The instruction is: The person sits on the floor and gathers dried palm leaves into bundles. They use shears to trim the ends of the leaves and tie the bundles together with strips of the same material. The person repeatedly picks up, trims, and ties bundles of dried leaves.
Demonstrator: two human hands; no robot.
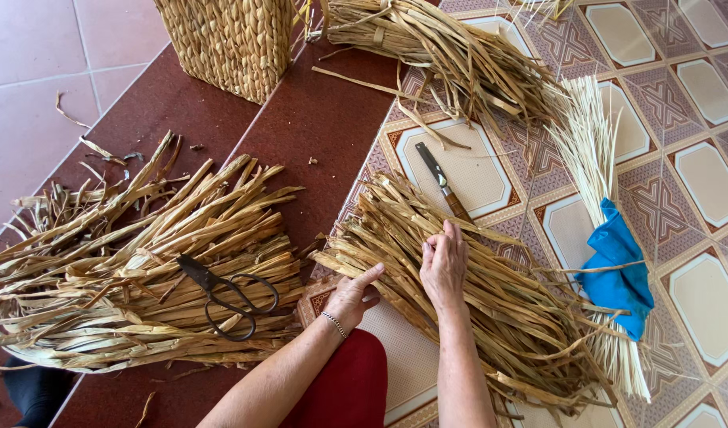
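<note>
On the patterned tile floor (697, 190), a flat bundle of dry, straw-coloured fibre strips (475, 293) lies fanned out; the right hand (444, 265) presses on it, fingers curled into the strands, while the left hand (350, 295) rests at its near edge, fingers loosely open, gripping nothing. Black iron scissors (227, 295) sit on a coarser pile of strips (134, 269) to the left. A knife (443, 184), woven basket (229, 43) and pale reed sheaf wrapped in blue cloth (618, 269) lie around.
</note>
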